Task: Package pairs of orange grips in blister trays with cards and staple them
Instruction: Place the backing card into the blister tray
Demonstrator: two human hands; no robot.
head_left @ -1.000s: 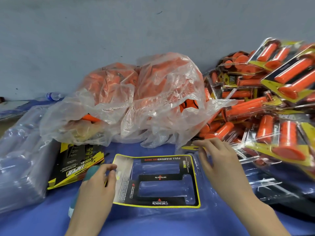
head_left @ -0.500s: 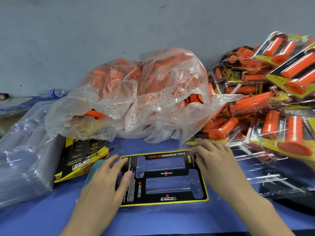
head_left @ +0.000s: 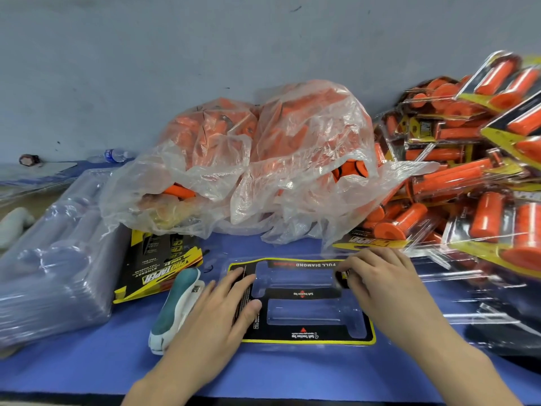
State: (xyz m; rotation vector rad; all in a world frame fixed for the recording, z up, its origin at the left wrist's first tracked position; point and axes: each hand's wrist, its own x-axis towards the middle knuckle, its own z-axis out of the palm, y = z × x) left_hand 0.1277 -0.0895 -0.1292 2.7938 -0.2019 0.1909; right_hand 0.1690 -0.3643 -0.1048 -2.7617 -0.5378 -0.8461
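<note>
Two hands now on the card (head_left: 304, 294), seated in its tray (head_left: 380, 345) beside the stapler (head_left: 175, 306): left hand (head_left: 222, 312) moved on flat, right hand (head_left: 380, 279) bent-fingered at the edge, pinch unclear; grips (head_left: 178, 190) next.

Only real open room is the near strip of the blue table (head_left: 87, 373), widest at the left. Further left, the tall stack of clear blister trays (head_left: 49, 273) walls things off, and the teal-and-white stapler (head_left: 175, 306) lies just right of it. On the far side, the crumpled clear plastic bag of orange grips (head_left: 263, 171) leaves only a thin blue gap. On the right, the heap of packaged orange grips (head_left: 483, 200) spills onto the table.
</note>
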